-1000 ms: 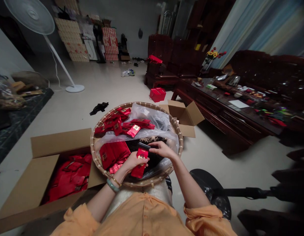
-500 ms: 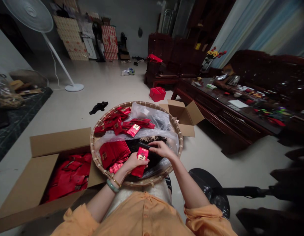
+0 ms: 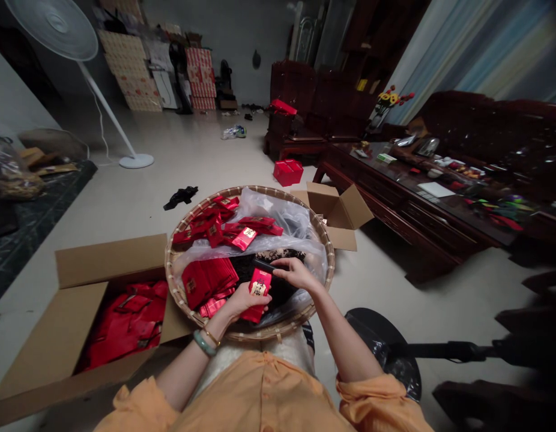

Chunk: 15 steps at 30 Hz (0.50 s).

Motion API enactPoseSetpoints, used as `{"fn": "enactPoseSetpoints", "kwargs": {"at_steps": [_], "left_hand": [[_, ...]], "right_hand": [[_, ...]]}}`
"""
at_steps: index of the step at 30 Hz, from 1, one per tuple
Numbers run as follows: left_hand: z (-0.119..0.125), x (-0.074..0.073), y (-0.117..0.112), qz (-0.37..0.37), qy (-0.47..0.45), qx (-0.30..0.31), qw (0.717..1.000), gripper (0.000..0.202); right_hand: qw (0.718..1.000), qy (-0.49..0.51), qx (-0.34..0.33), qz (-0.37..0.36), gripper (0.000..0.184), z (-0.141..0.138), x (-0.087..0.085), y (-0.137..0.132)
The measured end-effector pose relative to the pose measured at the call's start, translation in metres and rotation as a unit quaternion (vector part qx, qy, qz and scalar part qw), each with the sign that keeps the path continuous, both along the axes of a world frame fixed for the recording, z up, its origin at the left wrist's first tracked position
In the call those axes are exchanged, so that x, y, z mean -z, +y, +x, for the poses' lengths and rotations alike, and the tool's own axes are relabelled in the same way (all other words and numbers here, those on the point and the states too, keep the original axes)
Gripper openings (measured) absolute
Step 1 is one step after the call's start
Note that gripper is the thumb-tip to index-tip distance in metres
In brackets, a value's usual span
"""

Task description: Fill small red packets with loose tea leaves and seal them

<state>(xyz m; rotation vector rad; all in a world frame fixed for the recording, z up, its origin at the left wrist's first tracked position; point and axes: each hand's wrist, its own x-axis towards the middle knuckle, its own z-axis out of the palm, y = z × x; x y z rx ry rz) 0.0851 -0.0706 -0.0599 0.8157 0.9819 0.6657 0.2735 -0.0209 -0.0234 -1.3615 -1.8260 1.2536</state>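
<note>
A red packet (image 3: 257,294) with a gold label is gripped in my left hand (image 3: 244,300), thumb across its front. My right hand (image 3: 292,273) pinches a small black bar-shaped tool (image 3: 263,266), which lies along the packet's top edge; its exact kind is unclear. Both hands are over a round bamboo basket (image 3: 331,258) lined with clear plastic (image 3: 282,207). Dark loose leaves, like tea (image 3: 244,270), lie in it beneath my hands. To the left is a stack of flat red packets (image 3: 208,281). Several filled-looking packets (image 3: 245,237) lie on the plastic at the far side.
An open carton (image 3: 75,324) of red packets stands left of the basket. Another open carton (image 3: 345,207) is beyond it to the right, near a dark wooden table (image 3: 395,198). A red box (image 3: 287,172), a white fan (image 3: 136,160) and a black round base (image 3: 381,342) stand on the floor.
My left hand and the red packet have shifted very slightly left. My right hand and the black tool stay almost in place at the packet's top.
</note>
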Motion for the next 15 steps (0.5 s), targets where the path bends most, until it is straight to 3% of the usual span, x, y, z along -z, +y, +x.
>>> {"fn": "enactPoseSetpoints", "kwargs": {"at_steps": [6, 15], "left_hand": [[-0.004, 0.001, 0.001, 0.005, 0.008, -0.022, 1.0, 0.053], [-0.003, -0.004, 0.001, 0.012, 0.017, -0.004, 1.0, 0.052]], "right_hand": [[0.997, 0.036, 0.009, -0.069, 0.046, 0.012, 0.002, 0.004], [0.999, 0.037, -0.024, -0.03, 0.038, 0.009, 0.005, 0.005]]}}
